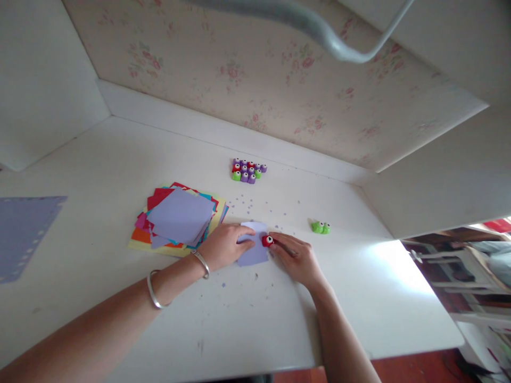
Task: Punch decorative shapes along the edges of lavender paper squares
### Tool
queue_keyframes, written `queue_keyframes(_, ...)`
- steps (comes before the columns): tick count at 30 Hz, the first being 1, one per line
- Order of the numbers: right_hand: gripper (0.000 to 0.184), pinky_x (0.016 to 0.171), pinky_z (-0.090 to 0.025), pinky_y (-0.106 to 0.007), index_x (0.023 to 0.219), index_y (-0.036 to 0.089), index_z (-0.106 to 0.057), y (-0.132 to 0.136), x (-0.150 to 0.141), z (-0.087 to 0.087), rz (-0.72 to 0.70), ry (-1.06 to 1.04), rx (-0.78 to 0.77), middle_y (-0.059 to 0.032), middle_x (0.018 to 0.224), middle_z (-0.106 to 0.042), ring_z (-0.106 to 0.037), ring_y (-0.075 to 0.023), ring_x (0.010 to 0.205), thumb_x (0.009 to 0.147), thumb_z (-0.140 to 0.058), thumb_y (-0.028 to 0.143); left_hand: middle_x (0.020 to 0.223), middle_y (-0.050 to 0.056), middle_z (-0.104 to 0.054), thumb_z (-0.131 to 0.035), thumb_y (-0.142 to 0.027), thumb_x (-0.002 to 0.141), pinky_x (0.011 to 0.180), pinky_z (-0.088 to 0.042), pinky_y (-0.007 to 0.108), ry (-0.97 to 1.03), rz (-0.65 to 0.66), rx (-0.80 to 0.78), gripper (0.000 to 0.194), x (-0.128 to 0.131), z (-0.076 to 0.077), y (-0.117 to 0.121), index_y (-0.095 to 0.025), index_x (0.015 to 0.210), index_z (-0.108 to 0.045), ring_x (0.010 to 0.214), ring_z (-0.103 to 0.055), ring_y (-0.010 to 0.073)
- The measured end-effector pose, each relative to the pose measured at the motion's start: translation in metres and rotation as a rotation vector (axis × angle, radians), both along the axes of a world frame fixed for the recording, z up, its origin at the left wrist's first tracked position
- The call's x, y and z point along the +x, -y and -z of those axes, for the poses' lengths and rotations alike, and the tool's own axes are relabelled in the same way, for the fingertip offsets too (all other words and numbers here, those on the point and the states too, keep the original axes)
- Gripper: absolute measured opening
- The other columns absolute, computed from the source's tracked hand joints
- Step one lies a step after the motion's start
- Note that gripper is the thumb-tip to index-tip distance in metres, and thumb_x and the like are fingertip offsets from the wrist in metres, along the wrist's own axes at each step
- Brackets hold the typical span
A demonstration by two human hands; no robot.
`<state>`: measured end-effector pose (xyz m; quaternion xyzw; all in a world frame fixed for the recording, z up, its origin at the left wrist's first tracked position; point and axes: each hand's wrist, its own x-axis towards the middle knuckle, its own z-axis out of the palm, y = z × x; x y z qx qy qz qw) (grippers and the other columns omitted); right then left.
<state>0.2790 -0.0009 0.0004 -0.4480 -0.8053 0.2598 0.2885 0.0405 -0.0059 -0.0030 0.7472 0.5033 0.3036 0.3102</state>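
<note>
A small purple sheet of paper (254, 257) lies on the white table between my hands. My left hand (224, 246) holds its left edge, thumb and fingers on the sheet. At the sheet's right edge is a small red paper punch (267, 241) with a white-and-black button on top. My right hand (296, 257) grips this punch between thumb and fingers. Whether the paper's edge sits inside the punch's slot cannot be made out. Small purple paper cutouts (243, 202) are scattered beyond the sheet and nearer to me.
A pile of coloured paper (181, 218) lies to the left. A purple sheet with a punched edge (27, 234) is at the far left. Several purple, red and green punches (247, 171) stand grouped near the wall. Green punches (321, 227) sit to the right.
</note>
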Motion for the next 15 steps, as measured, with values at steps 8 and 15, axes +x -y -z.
queue_keyframes(8, 0.024, 0.096, -0.054, -0.039, 0.113, 0.029, -0.07, -0.0007, -0.0018, -0.0018, 0.022, -0.004, 0.01, -0.0036, 0.115, -0.071, -0.066, -0.0225, 0.108, 0.092, -0.058, 0.031, 0.104, 0.003, -0.074, -0.065, -0.026, 0.085, 0.093, -0.05, 0.029, -0.035, 0.017, 0.034, 0.021, 0.0012, -0.0018, 0.0011, -0.022, 0.105, -0.071, 0.097, -0.068, 0.0192)
queue_keyframes(15, 0.025, 0.095, -0.055, -0.041, 0.113, 0.029, -0.07, -0.0007, -0.0003, 0.0013, 0.012, -0.013, 0.006, -0.0029, 0.115, -0.071, -0.066, -0.022, 0.107, 0.091, -0.059, 0.032, 0.107, 0.004, -0.073, -0.064, -0.027, 0.086, 0.095, -0.049, 0.032, -0.054, 0.022, 0.032, 0.022, 0.003, 0.0002, 0.0015, -0.021, 0.106, -0.07, 0.1, -0.067, 0.0203)
